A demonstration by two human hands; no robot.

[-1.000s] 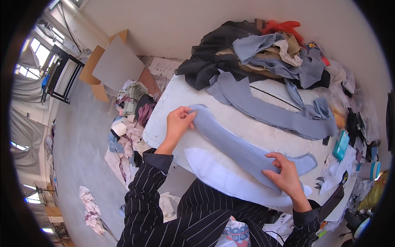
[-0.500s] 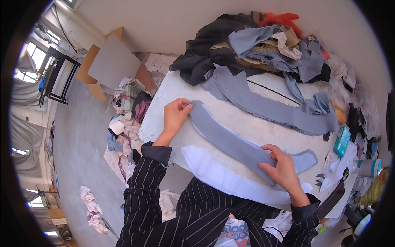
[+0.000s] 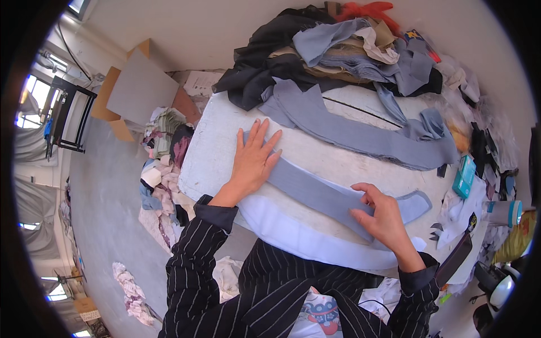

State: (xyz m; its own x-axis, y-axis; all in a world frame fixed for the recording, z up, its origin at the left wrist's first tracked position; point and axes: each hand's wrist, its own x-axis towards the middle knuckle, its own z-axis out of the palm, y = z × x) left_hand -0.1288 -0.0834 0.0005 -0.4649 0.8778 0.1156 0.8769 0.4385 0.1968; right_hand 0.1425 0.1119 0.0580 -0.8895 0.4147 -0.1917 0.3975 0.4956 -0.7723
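A curved grey-blue cloth strip (image 3: 313, 191) lies on the white table (image 3: 211, 149), with a pale edge showing along its far side. My left hand (image 3: 255, 160) is spread flat over the strip's left end, pressing it down. On the strip's right part rests my right hand (image 3: 384, 218), thumb and forefinger apart, with nothing visible between them. Beyond it the strip's end bends out to the right. Along the table's near edge lies a curved white strip (image 3: 304, 239), partly under my right wrist.
Farther back is a layered stack of grey-blue strips (image 3: 360, 135). A heap of black fabric (image 3: 265, 67) and mixed scraps stands behind it. At the right are a teal box (image 3: 464, 177) and a clear tub (image 3: 501, 213). Scrap cloth (image 3: 163, 186) piles up left of the table.
My left hand has gone from pinching the strip's left tip to lying flat on it. My right hand stays near the same spot. The view has shifted slightly.
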